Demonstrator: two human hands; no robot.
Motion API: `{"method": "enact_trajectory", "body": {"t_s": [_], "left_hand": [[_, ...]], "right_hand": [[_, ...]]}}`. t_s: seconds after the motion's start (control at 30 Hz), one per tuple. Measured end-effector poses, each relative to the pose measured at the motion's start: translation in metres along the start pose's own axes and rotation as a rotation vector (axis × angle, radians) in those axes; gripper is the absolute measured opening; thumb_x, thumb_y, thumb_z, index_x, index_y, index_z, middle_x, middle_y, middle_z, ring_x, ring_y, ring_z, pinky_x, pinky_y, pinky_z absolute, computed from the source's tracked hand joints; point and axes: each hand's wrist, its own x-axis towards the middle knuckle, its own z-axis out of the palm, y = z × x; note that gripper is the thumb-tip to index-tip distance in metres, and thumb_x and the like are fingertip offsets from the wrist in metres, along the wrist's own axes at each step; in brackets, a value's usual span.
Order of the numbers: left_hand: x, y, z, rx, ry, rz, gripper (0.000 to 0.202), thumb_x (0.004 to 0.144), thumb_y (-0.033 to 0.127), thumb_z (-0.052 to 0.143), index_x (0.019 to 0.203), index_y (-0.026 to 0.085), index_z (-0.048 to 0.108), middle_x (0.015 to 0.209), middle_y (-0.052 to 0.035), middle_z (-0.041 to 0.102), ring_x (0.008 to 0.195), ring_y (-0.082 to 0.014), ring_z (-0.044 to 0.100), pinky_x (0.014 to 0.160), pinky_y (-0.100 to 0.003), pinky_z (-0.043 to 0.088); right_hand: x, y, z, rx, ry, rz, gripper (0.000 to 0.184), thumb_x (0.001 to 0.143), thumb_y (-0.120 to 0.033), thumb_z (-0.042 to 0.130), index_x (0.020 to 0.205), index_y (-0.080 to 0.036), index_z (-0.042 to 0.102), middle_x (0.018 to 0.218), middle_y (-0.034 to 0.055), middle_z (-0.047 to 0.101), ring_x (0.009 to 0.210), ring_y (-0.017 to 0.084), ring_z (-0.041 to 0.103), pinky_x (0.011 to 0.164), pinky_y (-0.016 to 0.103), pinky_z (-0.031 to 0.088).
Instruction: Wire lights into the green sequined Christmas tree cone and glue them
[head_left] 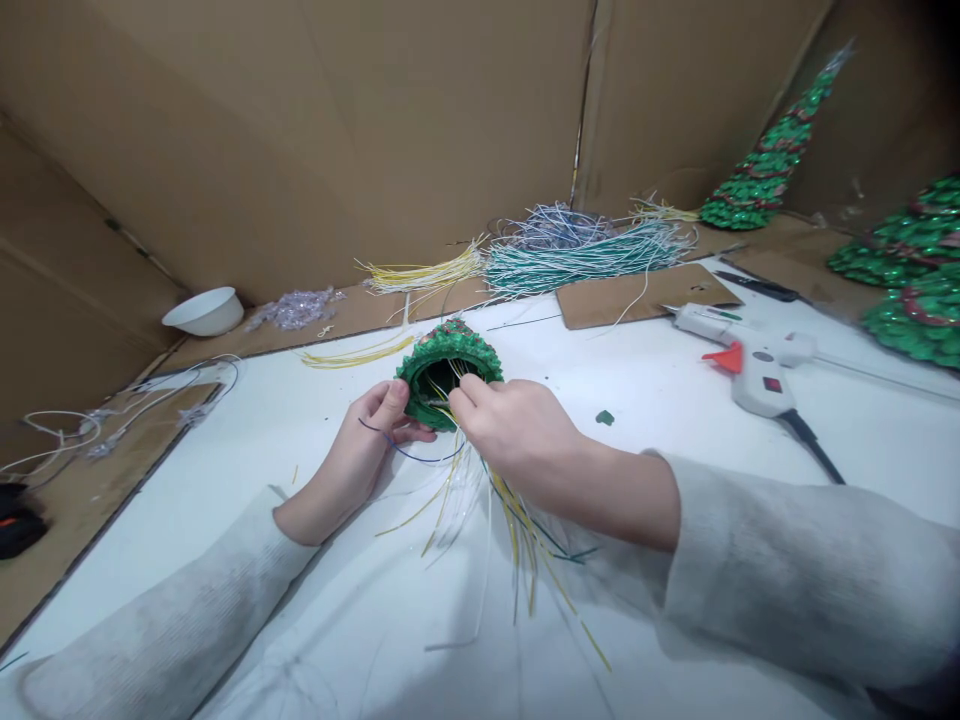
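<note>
A green decorative Christmas tree [489,358] lies on its side, its hollow round base turned toward me. My left hand [373,425] is closed on the left rim of that base, thumb on top. At the opening, my right hand [499,415] has its fingers pinched around a bundle of thin wires [517,520]. The yellow, white, green and blue wires run out of the hollow and fan down over the white tabletop. Several strands pass inside the base; where they end in there is hidden. A blue wire [412,457] curves below my left hand.
A glue gun [757,365] with a red trigger lies at right, its cord trailing. Behind are wire bundles [585,262], a cardboard piece [637,293], a white bowl [206,312] and clear plastic bits [296,309]. Finished-looking trees [772,165] stand at right. Cardboard walls [300,130] enclose the table.
</note>
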Motion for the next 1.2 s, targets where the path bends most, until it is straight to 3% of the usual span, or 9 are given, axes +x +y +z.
{"method": "enact_trajectory", "body": {"t_s": [0.3,0.53,0.8,1.03,1.2], "left_hand": [[0.001,-0.003,0.002,-0.024,0.035,0.016,0.036,0.075,0.05,0.065,0.082,0.016,0.059,0.068,-0.0002,0.064,0.055,-0.0113,0.062,0.057,-0.022,0.054],[0.002,-0.002,0.003,-0.057,0.042,0.003,0.037,0.072,0.051,0.067,0.082,0.015,0.06,0.068,-0.0015,0.066,0.054,-0.0113,0.062,0.053,-0.02,0.052],[0.001,0.0,0.004,-0.032,0.091,0.013,0.039,0.072,0.051,0.068,0.087,0.015,0.06,0.066,-0.0002,0.065,0.053,-0.0125,0.062,0.054,-0.023,0.054],[0.0,-0.001,0.001,-0.02,0.08,0.005,0.036,0.073,0.049,0.067,0.084,0.014,0.063,0.065,-0.0004,0.062,0.055,-0.0128,0.061,0.057,-0.025,0.056],[0.0,0.002,0.003,-0.016,0.082,-0.012,0.039,0.071,0.051,0.068,0.08,0.014,0.063,0.065,-0.0021,0.065,0.053,-0.013,0.061,0.056,-0.025,0.054]], "right_hand": [[-0.005,-0.002,-0.01,-0.045,0.017,-0.049,0.024,0.079,0.005,0.037,0.082,-0.009,0.056,0.077,0.0098,0.06,0.06,0.016,0.059,0.046,0.027,0.02],[-0.007,0.0,-0.021,-0.016,-0.001,-0.083,0.021,0.078,0.003,0.04,0.079,-0.01,0.056,0.076,0.0086,0.06,0.066,0.019,0.061,0.052,0.028,0.029],[-0.006,0.002,-0.045,0.093,-0.161,0.073,0.027,0.078,0.005,0.038,0.089,-0.008,0.058,0.087,0.0131,0.061,0.061,0.013,0.058,0.046,0.023,0.031],[0.002,0.003,-0.036,0.198,-0.26,0.093,0.031,0.081,0.004,0.035,0.1,-0.007,0.058,0.097,0.0166,0.062,0.073,0.016,0.061,0.059,0.026,0.041],[0.003,0.003,-0.024,0.203,-0.21,0.08,0.038,0.078,0.007,0.032,0.104,-0.007,0.057,0.1,0.0174,0.06,0.076,0.018,0.061,0.056,0.026,0.039]]}}
